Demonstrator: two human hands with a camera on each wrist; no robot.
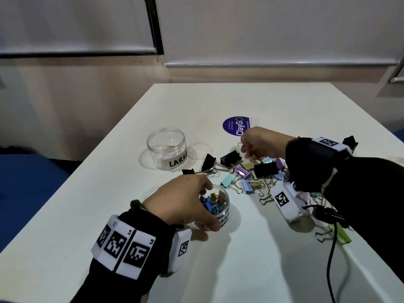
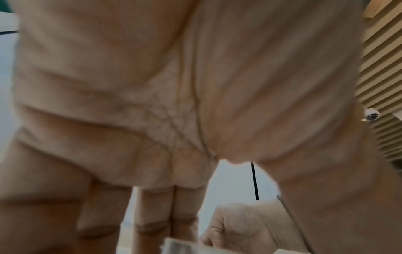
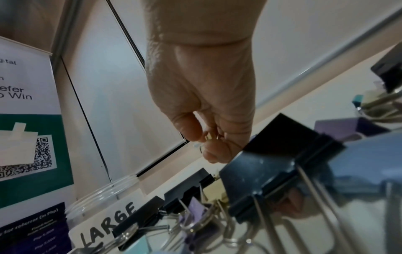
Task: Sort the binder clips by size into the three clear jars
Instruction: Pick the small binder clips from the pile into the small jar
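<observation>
My left hand (image 1: 209, 204) grips a small clear jar (image 1: 225, 215) near the table's front, fingers over the rim and thumb on its side. The jar holds several small coloured clips (image 1: 213, 201). My right hand (image 1: 243, 147) is raised over the loose pile of binder clips (image 1: 247, 173) and pinches a small gold clip (image 3: 210, 137) between thumb and fingers. Black large clips (image 3: 272, 180) and pastel medium ones lie below it. An empty clear jar labelled LARGE (image 1: 167, 147) stands behind and left of the pile. The palm of my left hand (image 2: 174, 103) fills the left wrist view.
A purple round sticker (image 1: 236, 125) lies on the white table (image 1: 240, 270) behind the pile. A green clip (image 1: 341, 236) and a black cable (image 1: 330, 259) sit at the right edge. The table's left edge drops to blue seating (image 1: 32, 182).
</observation>
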